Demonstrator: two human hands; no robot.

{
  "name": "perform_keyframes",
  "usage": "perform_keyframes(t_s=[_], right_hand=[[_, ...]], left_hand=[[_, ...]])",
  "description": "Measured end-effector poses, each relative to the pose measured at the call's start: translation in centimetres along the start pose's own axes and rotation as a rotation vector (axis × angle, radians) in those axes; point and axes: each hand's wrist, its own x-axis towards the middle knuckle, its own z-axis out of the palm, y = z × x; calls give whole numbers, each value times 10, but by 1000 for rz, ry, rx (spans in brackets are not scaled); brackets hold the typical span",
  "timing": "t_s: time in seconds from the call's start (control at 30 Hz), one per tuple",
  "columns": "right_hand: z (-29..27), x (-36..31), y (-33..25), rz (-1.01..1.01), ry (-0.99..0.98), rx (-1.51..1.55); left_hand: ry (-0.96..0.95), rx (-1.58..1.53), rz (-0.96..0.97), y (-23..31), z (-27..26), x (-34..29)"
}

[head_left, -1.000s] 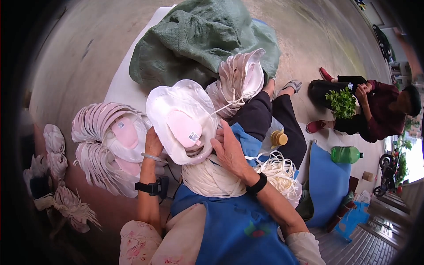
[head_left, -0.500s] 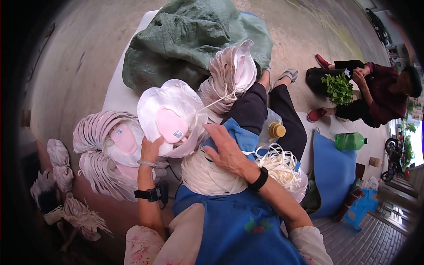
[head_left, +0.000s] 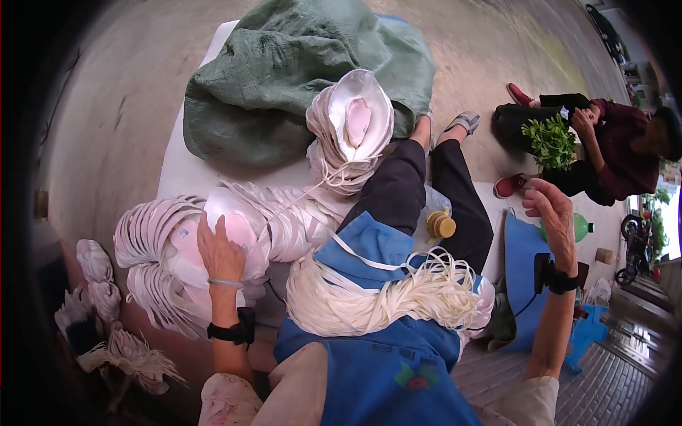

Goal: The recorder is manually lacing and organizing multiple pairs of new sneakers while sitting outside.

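My left hand [head_left: 222, 250] lies with its fingers stretched out on a fanned stack of white shoe-shaped pieces with pink pads [head_left: 240, 231]. Another fan of these pieces [head_left: 153, 226] spreads beside it. My right hand [head_left: 555, 216] is raised far to the right, its fingers curled toward the thumb; whether anything thin is between them I cannot make out. Across my lap, on the blue apron [head_left: 383, 366], rests a thick bundle of cream flat laces [head_left: 355, 302]. A nested stack tied with cord [head_left: 352, 128] stands upright beyond, near my leg.
A green woven sack [head_left: 305, 78] covers the far end of the white surface. An amber-capped container [head_left: 440, 224] sits between my legs. At right are a green bottle [head_left: 582, 227], a blue sheet [head_left: 522, 277] and a seated person [head_left: 618, 153] handling leafy greens [head_left: 550, 142]. More bundles [head_left: 128, 348] lie at lower left.
The tied stack has been set upright farther off, and the loose piece has left my left hand, which now lies flat. My right hand has swung right, its fingers curling. The laces spread wider.
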Motion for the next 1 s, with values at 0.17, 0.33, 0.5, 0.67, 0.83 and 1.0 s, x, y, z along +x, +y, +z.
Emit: perform_keyframes(t_s=[0.17, 0.33, 0.5, 0.67, 0.83, 1.0], right_hand=[[-1, 14, -14, -21, -56, -80], [77, 41, -59, -79, -168, 57], [193, 63, -48, -337, -361, -121], [266, 82, -13, -554, -465, -422], [278, 104, 6, -485, -612, -619], [281, 115, 9, -420, -571, -703]], left_hand=[[-442, -900, -60, 61, 38, 102], [-677, -513, -28, 105, 111, 117], [-992, -619, 243, 150, 82, 82], [-1034, -545, 534, 182, 75, 60], [-1035, -526, 531, 184, 93, 71], [-1013, -548, 536, 173, 121, 75]])
